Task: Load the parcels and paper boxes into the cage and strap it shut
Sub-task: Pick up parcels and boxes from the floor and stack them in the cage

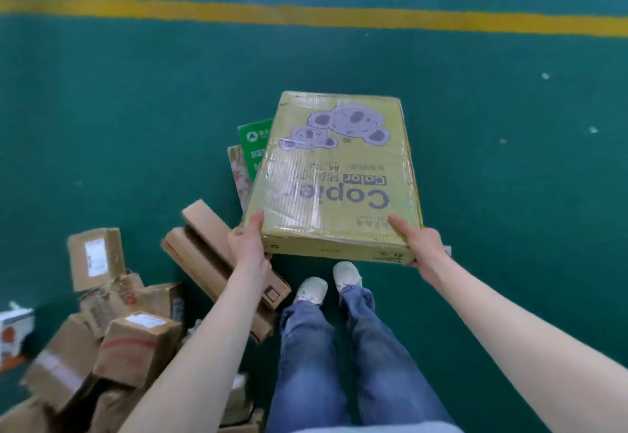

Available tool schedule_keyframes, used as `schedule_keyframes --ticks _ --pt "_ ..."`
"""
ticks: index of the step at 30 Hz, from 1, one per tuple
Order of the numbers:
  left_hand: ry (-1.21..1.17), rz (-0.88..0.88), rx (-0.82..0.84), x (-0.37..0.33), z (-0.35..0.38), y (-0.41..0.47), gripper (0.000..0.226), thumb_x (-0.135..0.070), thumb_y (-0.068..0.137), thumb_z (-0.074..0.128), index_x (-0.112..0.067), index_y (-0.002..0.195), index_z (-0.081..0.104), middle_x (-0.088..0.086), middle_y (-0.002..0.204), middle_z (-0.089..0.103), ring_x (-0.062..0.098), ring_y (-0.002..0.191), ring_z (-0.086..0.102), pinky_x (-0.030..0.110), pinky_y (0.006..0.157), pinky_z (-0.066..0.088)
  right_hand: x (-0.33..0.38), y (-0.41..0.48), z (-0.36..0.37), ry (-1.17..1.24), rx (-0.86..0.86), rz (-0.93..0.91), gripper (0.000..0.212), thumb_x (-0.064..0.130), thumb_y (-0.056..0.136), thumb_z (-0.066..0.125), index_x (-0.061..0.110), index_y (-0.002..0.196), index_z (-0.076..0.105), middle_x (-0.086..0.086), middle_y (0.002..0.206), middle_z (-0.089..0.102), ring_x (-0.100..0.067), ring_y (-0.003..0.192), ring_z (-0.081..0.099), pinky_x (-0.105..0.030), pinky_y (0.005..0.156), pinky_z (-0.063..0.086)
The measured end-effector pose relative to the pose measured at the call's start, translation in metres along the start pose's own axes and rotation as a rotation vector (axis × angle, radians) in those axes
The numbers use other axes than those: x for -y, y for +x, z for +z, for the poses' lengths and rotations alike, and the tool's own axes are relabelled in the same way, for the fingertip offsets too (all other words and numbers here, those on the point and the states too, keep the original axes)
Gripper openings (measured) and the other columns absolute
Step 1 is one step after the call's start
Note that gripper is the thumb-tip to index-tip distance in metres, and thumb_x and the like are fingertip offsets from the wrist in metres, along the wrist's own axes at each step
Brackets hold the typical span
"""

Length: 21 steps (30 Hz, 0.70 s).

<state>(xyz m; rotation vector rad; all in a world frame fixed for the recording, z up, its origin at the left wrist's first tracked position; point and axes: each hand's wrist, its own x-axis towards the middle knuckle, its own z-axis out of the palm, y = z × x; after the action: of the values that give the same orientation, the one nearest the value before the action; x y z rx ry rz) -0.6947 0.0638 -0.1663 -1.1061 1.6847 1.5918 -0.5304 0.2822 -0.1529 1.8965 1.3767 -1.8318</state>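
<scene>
yellow copier-paper box (334,174) up off the green floor (136,109), lid facing us | left hand (248,242) grips its near-left corner, thumb on top | right hand (419,244) grips near-right corner, thumb on top | green box (253,147) peeking out beneath | brown parcels (136,341) heaped lower left
</scene>
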Motion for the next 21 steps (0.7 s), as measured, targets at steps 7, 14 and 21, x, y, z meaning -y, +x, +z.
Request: schedule_keyframes --ticks 7,14,21 --pt "0.089 -0.225 0.341 0.020 0.026 -0.078 0.060 -0.034 0.086 0.073 -0.022 0.134 0.040 0.009 0.121 0.058 0.035 0.115 0.055 0.067 0.097 0.043 -0.087 -0.050 -0.027 0.382 -0.216 0.055 0.136 0.084 0.014 0.079 0.009 0.127 0.060 -0.008 0.121 0.067 -0.033 0.110 0.064 -0.054 0.099 0.051" --pt "0.530 -0.233 0.566 0.063 0.046 -0.128 0.066 -0.031 0.082 0.075 -0.018 0.137 0.041 0.013 0.131 0.056 0.034 0.115 0.055 0.060 0.086 0.048 -0.152 -0.104 -0.056 0.686 -0.389 0.112 0.135 0.086 0.008 0.075 0.011 0.120 0.062 -0.009 0.118 0.068 -0.032 0.108 0.064 -0.052 0.097 0.052" --pt "0.906 -0.112 0.693 0.132 0.076 -0.201 0.071 -0.034 0.077 0.080 -0.015 0.134 0.043 0.011 0.126 0.057 0.030 0.109 0.059 0.054 0.079 0.055 -0.208 -0.180 -0.097 1.032 -0.561 0.123 0.116 0.074 0.043 0.083 0.009 0.133 0.052 -0.011 0.137 0.055 -0.033 0.125 0.052 -0.054 0.108 0.040"
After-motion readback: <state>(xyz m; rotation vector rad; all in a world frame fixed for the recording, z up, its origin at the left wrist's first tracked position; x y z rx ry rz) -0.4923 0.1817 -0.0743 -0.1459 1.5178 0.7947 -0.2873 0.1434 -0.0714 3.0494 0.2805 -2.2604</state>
